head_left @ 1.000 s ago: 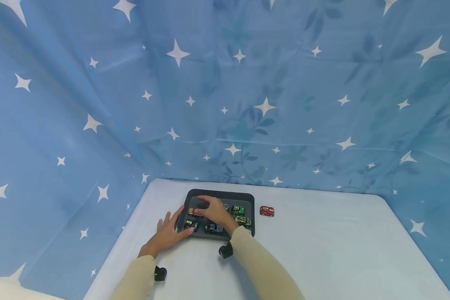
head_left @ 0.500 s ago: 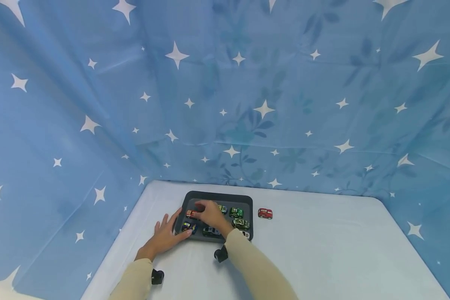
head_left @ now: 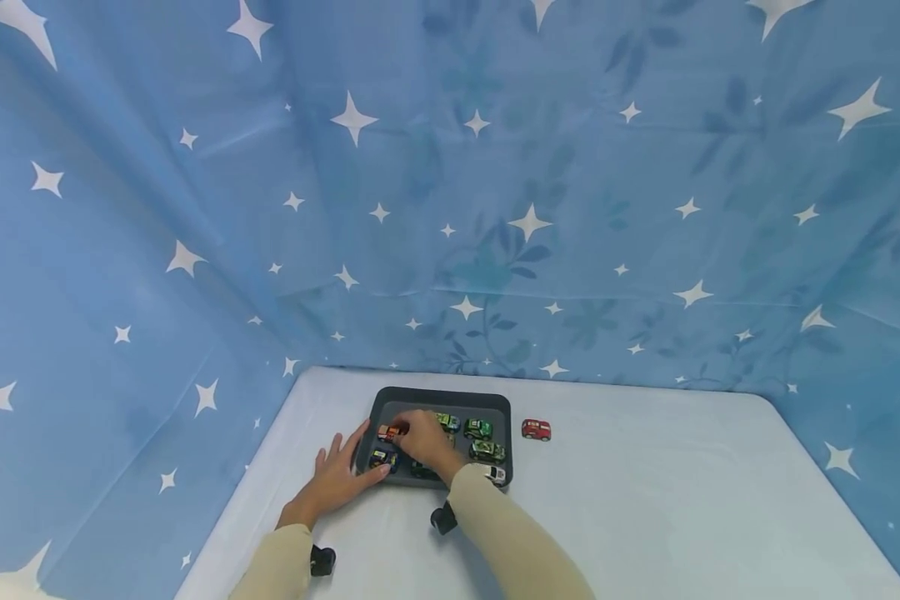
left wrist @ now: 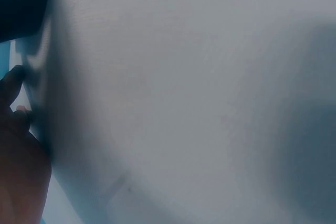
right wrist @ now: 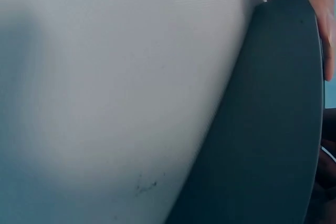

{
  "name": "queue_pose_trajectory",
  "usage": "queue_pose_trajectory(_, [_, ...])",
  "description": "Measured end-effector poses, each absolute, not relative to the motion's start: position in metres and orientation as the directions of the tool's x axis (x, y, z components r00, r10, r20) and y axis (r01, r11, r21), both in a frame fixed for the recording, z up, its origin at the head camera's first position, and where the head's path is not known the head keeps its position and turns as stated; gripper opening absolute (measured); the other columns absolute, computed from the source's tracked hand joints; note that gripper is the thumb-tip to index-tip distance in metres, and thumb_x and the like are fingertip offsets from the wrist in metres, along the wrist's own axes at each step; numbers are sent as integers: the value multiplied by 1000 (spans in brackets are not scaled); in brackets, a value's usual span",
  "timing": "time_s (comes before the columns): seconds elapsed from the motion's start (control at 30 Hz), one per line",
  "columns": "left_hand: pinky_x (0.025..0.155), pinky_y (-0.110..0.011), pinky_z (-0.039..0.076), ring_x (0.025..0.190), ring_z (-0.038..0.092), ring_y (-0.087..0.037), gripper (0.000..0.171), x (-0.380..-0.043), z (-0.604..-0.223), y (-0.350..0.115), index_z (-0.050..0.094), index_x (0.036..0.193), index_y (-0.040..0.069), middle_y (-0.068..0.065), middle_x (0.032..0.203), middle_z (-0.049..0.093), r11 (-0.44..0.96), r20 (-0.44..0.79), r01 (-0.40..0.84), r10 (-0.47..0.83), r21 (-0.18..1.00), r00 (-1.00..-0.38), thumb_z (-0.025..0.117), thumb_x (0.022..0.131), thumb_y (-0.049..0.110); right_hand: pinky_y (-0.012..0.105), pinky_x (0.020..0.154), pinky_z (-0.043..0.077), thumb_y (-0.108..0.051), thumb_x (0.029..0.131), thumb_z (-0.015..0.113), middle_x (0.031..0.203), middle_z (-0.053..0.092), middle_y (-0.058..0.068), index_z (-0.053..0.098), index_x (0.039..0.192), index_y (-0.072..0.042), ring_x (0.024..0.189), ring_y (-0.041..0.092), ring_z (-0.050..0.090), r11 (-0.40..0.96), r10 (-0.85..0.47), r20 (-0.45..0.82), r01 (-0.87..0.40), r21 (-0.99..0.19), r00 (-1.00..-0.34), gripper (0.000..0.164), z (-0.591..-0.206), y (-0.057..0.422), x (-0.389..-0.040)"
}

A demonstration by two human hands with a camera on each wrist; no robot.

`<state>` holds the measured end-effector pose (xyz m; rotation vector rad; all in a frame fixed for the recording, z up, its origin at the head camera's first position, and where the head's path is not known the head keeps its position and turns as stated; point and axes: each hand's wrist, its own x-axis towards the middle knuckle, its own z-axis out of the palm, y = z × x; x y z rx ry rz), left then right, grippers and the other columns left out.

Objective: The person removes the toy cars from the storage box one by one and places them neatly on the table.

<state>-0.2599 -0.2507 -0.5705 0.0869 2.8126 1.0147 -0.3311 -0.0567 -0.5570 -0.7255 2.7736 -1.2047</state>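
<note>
A dark grey tray [head_left: 487,402] holds several small toy cars. Over its left half, my right hand [head_left: 425,439] reaches in and pinches an orange toy car [head_left: 387,433] with thumb and fingertips. My left hand [head_left: 335,477] lies spread at the tray's left front corner, straight fingers along the side and thumb over the front rim. Close to that thumb sits a dark blue toy car [head_left: 382,460]. The right wrist view shows the tray's outer wall [right wrist: 262,108] with fingers at its rim. In the left wrist view, part of the left hand [left wrist: 23,177] shows at the edge.
Right of the hand, the tray holds a green car [head_left: 478,429], a camouflage-patterned car [head_left: 487,452] and a white car [head_left: 495,474]. A red toy car [head_left: 536,429] stands outside on the white table [head_left: 667,500]. A blue starry curtain [head_left: 570,167] hangs behind.
My right hand has come down lower over the tray, its index finger closing in on the orange car. A yellow-green car behind that hand shows more fully. The left hand keeps its place.
</note>
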Motion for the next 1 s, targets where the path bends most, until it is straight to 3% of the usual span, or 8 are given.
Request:
queue_pose_trajectory(0.23, [113, -67, -4, 148, 0, -42, 96, -257, -577, -251, 11, 157, 40, -18, 161, 16, 777, -132, -7, 98, 629, -986, 61, 81, 71, 25, 71, 55, -7, 86, 73, 99, 73, 3, 74, 109, -7, 83, 9, 66, 632, -420, 181, -430, -645, -889, 23, -561, -61, -326])
queue_pose_trajectory(0.6, [114, -66, -2, 149, 0, -41, 96, -260, -573, -251, 11, 157, 40, -18, 161, 15, 781, -118, 4, 100, 625, -988, 62, 81, 71, 32, 86, 55, 1, 83, 71, 106, 73, 1, 75, 110, -10, 100, 15, 68, 678, -440, 234, -491, -547, -867, 30, -561, -61, -329])
queue_pose_trajectory(1.0, [113, -68, 0, 148, -1, -41, 97, -261, -572, -252, 12, 156, 42, -19, 161, 14, 774, -128, -8, 95, 633, -987, 63, 79, 72, 30, 86, 55, 2, 85, 70, 108, 73, 3, 73, 113, -7, 101, 15, 67, 603, -500, 222, -520, -605, -837, 30, -561, -57, -337])
